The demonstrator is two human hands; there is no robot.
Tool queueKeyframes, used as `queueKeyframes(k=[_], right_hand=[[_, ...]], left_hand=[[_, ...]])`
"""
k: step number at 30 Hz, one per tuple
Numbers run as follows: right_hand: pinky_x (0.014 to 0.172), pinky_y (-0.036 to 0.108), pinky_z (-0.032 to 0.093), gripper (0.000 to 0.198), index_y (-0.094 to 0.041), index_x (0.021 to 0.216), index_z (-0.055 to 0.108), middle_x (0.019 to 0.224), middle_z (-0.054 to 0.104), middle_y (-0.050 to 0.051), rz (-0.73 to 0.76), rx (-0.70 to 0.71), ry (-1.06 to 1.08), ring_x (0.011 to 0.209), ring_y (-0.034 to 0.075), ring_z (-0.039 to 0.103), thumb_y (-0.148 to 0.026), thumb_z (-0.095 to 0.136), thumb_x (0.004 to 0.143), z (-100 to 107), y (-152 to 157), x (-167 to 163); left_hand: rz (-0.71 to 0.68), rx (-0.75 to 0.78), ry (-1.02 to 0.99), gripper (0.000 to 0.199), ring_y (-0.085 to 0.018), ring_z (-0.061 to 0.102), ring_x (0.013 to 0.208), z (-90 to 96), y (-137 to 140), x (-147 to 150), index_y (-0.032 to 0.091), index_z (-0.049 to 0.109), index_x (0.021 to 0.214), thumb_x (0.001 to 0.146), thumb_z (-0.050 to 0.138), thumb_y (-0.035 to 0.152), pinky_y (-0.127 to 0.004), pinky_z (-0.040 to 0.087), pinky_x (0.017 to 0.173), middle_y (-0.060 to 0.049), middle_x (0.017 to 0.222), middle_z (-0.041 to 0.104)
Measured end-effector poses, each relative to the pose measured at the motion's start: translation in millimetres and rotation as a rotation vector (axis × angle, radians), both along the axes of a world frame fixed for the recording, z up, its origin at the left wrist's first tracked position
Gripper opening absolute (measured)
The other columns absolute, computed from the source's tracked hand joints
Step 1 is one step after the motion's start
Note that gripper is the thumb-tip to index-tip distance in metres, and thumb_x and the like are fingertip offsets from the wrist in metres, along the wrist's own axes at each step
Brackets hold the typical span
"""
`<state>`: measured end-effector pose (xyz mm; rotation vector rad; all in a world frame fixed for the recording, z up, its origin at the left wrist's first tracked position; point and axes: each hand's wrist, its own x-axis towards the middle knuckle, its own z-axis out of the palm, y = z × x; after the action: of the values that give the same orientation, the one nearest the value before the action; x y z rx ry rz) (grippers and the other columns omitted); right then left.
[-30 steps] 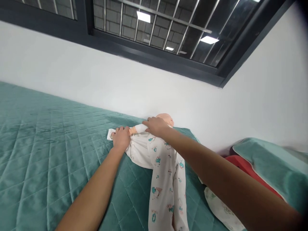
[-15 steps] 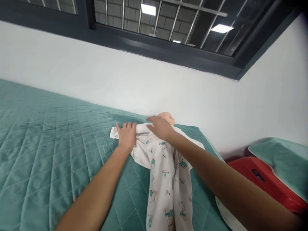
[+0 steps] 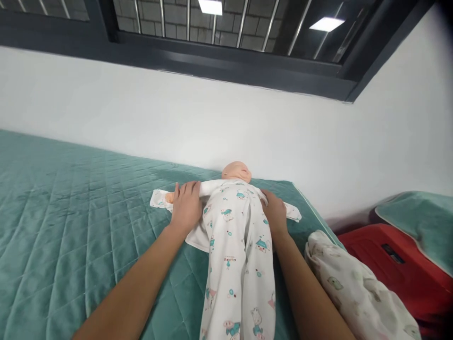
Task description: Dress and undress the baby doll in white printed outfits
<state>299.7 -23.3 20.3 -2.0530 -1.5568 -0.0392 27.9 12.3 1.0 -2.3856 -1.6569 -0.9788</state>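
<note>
A baby doll [image 3: 236, 171] lies on its back, its head toward the wall. White printed baby clothes [image 3: 240, 226] cover its body, and long trouser legs stretch toward me. My left hand [image 3: 187, 204] wraps round the sleeved arm on the left; the doll's small hand [image 3: 170, 197] shows just beyond my fingers, by the loose cuff [image 3: 158, 198]. On the other side, my right hand [image 3: 275, 211] grips the clothes near the shoulder, its fingers partly hidden by the cloth. The right sleeve end [image 3: 293, 212] sticks out past that hand.
The doll lies on a green quilted bed cover [image 3: 88, 226] near its right edge. A white printed cloth bundle [image 3: 357, 288] lies to the right, beside a red plastic case [image 3: 406, 264] and a green cushion [image 3: 421, 226]. Behind stand a white wall [image 3: 159, 118] and a dark window frame [image 3: 230, 71].
My right hand has moved from beside the doll's head to the right side of the clothes. The head and right sleeve show more fully. The printed cloth bundle has come into fuller view.
</note>
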Motion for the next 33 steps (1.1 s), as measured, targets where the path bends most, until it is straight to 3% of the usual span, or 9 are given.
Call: queueKeyframes(k=[5, 8, 10, 12, 14, 16, 20, 26, 33], right_hand=[[0.099, 0.038, 0.036, 0.043, -0.017, 0.116, 0.064, 0.117, 0.069, 0.009, -0.092, 0.087, -0.061, 0.109, 0.025, 0.057, -0.012, 0.039, 0.082, -0.1, -5.6, 3.9], [0.093, 0.036, 0.037, 0.041, -0.018, 0.112, 0.065, 0.110, 0.070, 0.008, -0.150, 0.129, -0.041, 0.104, 0.025, 0.058, -0.012, 0.039, 0.081, 0.5, -7.7, 5.9], [0.095, 0.036, 0.036, 0.039, -0.017, 0.113, 0.064, 0.112, 0.069, 0.009, -0.146, 0.129, -0.024, 0.105, 0.025, 0.058, -0.014, 0.040, 0.082, 0.1, -8.2, 6.6], [0.100, 0.039, 0.032, 0.036, -0.016, 0.115, 0.063, 0.115, 0.068, 0.010, -0.148, 0.119, -0.017, 0.109, 0.026, 0.057, -0.018, 0.041, 0.085, -0.9, -8.5, 7.3], [0.105, 0.044, 0.026, 0.033, -0.016, 0.115, 0.062, 0.116, 0.067, 0.011, -0.175, 0.096, -0.020, 0.112, 0.028, 0.056, -0.024, 0.043, 0.088, -2.0, -8.6, 8.2], [0.107, 0.050, 0.021, 0.031, -0.017, 0.113, 0.062, 0.116, 0.067, 0.011, -0.208, 0.068, -0.009, 0.114, 0.030, 0.054, -0.029, 0.045, 0.090, -2.3, -8.5, 9.3], [0.108, 0.053, 0.018, 0.027, -0.016, 0.108, 0.060, 0.112, 0.067, 0.012, -0.230, 0.018, 0.040, 0.116, 0.032, 0.054, -0.030, 0.049, 0.089, 0.4, -8.2, 10.8], [0.107, 0.052, 0.018, 0.025, -0.016, 0.107, 0.058, 0.109, 0.067, 0.012, -0.195, -0.040, 0.046, 0.116, 0.031, 0.053, -0.027, 0.047, 0.089, 3.1, -9.9, 14.0], [0.108, 0.050, 0.016, 0.025, -0.016, 0.109, 0.058, 0.111, 0.065, 0.012, -0.135, -0.098, -0.011, 0.119, 0.031, 0.051, -0.017, 0.044, 0.088, 5.0, -14.3, 16.0]], left_hand=[[-0.179, -0.046, -0.354, 0.034, -0.023, 0.053, 0.121, 7.1, -8.7, 13.2, 0.020, 0.064, 0.112, 0.085, 0.045, 0.011, -0.045, 0.037, 0.112, -0.007, 0.128, 0.060], [-0.230, -0.138, -0.564, 0.027, -0.019, 0.059, 0.114, 24.4, -19.0, 29.2, 0.020, 0.066, 0.105, 0.089, 0.044, 0.015, -0.036, 0.046, 0.102, -0.005, 0.118, 0.065], [-0.281, -0.177, -0.587, 0.026, -0.018, 0.062, 0.107, 42.7, -22.1, 44.7, 0.020, 0.066, 0.103, 0.091, 0.042, 0.018, -0.033, 0.048, 0.099, -0.005, 0.112, 0.068], [-0.387, -0.200, -0.464, 0.028, -0.017, 0.062, 0.105, 64.2, -19.0, 64.0, 0.019, 0.067, 0.099, 0.094, 0.040, 0.022, -0.031, 0.047, 0.098, -0.005, 0.109, 0.069], [-0.490, -0.251, -0.179, 0.032, -0.018, 0.060, 0.108, 85.1, -10.2, 86.3, 0.019, 0.069, 0.095, 0.096, 0.037, 0.025, -0.031, 0.047, 0.097, -0.006, 0.110, 0.070], [-0.508, -0.370, 0.185, 0.037, -0.020, 0.062, 0.105, 102.3, 1.3, 109.8, 0.018, 0.070, 0.094, 0.096, 0.034, 0.025, -0.031, 0.049, 0.090, -0.007, 0.108, 0.071], [-0.510, -0.496, 0.447, 0.025, -0.023, 0.066, 0.086, 119.8, 16.5, 153.5, 0.016, 0.073, 0.090, 0.088, 0.049, 0.026, -0.033, 0.052, 0.076, -0.010, 0.094, 0.073], [-0.450, -0.514, 0.618, 0.028, -0.032, 0.059, 0.109, 111.7, 6.9, 196.7, 0.016, 0.071, 0.107, 0.082, 0.060, 0.021, -0.043, 0.047, 0.091, -0.018, 0.126, 0.062], [-0.339, -0.481, 0.696, 0.042, -0.038, 0.049, 0.122, 92.6, -4.1, 217.9, 0.013, 0.061, 0.127, 0.086, 0.057, 0.021, -0.058, 0.035, 0.100, -0.023, 0.136, 0.053]])
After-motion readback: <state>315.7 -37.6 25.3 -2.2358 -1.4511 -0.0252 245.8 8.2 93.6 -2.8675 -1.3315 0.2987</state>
